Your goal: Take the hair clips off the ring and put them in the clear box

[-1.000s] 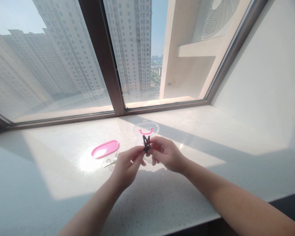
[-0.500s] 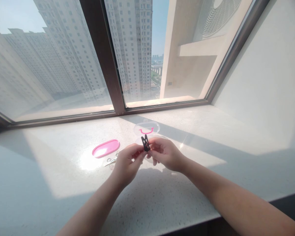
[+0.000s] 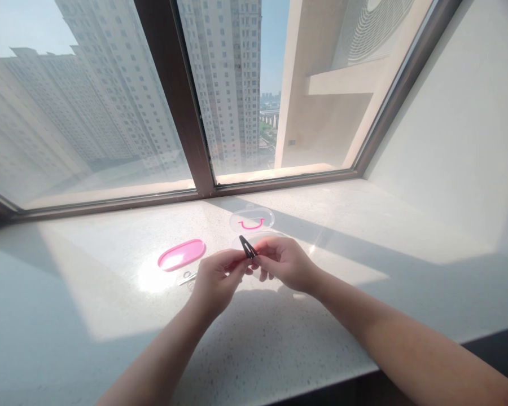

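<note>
- Above the window sill (image 3: 342,225), in the head view, my left hand (image 3: 215,282) and my right hand (image 3: 281,265) meet around a black hair clip (image 3: 248,247). It is held in the air in front of me, clear of the stone.
- My grip is narrow on both sides. The thumb and forefinger of each hand close on the clip's near, lower end, and the other fingers are loosely curled.
- Done so far, as I judge it: the clip is out and in my hands. The clear case (image 3: 258,214) lies open just beyond my fingertips, and its pink lid (image 3: 181,255) lies flat, well to the left of it.
- Not done: the clip is neither set down nor in the case. A pink curved piece (image 3: 251,225) lies inside the case. A small metal piece (image 3: 187,277) lies on the sill just left of my left hand, too small to name.
- The clip's long axis runs on a slant from my pinching fingertips at lower right up to the left. Its free end points away from me, toward the window (image 3: 237,84).
- I cannot tell whether the clip is snapped open or closed; it shows as one thin dark sliver.
</note>
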`<state>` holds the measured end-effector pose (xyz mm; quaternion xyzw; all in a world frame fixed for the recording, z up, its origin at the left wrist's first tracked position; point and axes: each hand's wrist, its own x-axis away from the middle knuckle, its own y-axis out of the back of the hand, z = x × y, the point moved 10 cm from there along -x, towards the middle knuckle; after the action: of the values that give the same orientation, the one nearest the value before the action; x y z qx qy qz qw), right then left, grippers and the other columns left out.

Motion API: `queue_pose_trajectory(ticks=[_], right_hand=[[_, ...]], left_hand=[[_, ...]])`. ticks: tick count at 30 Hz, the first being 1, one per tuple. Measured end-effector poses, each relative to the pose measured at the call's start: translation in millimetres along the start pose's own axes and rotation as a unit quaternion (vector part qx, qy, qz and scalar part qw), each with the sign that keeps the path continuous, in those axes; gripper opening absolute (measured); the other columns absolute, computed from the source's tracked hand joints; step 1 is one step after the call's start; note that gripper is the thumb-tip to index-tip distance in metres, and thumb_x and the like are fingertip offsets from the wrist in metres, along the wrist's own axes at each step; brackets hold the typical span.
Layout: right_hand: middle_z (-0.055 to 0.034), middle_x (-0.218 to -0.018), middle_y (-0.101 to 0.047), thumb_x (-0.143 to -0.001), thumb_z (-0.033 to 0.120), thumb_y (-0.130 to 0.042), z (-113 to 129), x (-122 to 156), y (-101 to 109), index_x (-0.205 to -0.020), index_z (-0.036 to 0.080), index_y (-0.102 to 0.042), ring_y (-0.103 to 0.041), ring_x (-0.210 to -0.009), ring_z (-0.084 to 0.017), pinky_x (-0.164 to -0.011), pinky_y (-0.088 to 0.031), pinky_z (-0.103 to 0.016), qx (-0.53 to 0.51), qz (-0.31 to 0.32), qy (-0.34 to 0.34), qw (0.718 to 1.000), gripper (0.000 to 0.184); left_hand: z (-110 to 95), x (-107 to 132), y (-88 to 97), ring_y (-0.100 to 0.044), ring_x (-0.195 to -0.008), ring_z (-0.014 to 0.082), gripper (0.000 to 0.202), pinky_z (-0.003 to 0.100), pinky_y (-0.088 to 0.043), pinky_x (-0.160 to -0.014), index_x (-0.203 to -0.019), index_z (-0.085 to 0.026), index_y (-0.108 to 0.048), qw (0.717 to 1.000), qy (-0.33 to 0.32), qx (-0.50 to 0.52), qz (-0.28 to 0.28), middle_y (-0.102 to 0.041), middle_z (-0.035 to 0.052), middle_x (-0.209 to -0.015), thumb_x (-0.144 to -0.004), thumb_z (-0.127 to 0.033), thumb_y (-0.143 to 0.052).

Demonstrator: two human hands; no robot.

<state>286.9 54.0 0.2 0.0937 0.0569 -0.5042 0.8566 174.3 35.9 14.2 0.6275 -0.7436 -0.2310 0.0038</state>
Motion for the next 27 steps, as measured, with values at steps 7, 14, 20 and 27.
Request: queue_pose_trajectory(ticks=[7,14,20,27], right_hand=[[-0.0061,-0.072,-0.071,-0.085,0.027,-0.063,-4,2,5,-0.085,0.012,-0.068,-0.068,-0.054,-0.014,-0.042,-0.047,-0.018,0.020,-0.017,-0.028,0.999,0.017],[-0.0030,-0.066,-0.068,-0.084,0.022,-0.063,-3,3,2,-0.080,0.012,-0.065,-0.066,-0.053,-0.012,-0.046,-0.050,-0.019,0.023,0.005,-0.024,0.999,0.010],[-0.0018,-0.064,-0.065,-0.083,0.018,-0.062,-4,4,-6,-0.076,0.013,-0.062,-0.065,-0.054,-0.013,-0.050,-0.052,-0.022,0.025,0.048,-0.027,0.998,0.008],[-0.0025,-0.069,-0.066,-0.081,0.019,-0.065,-4,4,-2,-0.079,0.013,-0.061,-0.065,-0.055,-0.013,-0.051,-0.052,-0.023,0.020,0.039,-0.018,0.999,0.007]], left_hand=[[-7,-1,3.9,-0.064,-0.071,0.0190,0.017,0.029,-0.051,-0.064,-0.094,-0.021,-0.077,0.998,-0.042,-0.033,-0.016,-0.070,0.0067,-0.079,-0.085,-0.024,-0.063],[-3,-1,9.0,-0.061,-0.071,0.0178,0.019,0.029,-0.050,-0.064,-0.099,-0.018,-0.074,0.998,-0.015,0.063,-0.028,-0.068,0.0061,-0.078,-0.084,-0.025,-0.064],[3,0,27.5,-0.060,-0.064,0.0147,0.025,0.026,-0.047,-0.059,-0.107,-0.015,-0.069,0.989,0.022,0.117,-0.090,-0.067,0.0033,-0.071,-0.084,-0.022,-0.063],[3,1,30.2,-0.058,-0.060,0.0139,0.011,0.026,-0.046,-0.058,-0.090,-0.015,-0.069,0.989,0.033,0.110,-0.093,-0.065,0.0015,-0.063,-0.083,-0.022,-0.064]])
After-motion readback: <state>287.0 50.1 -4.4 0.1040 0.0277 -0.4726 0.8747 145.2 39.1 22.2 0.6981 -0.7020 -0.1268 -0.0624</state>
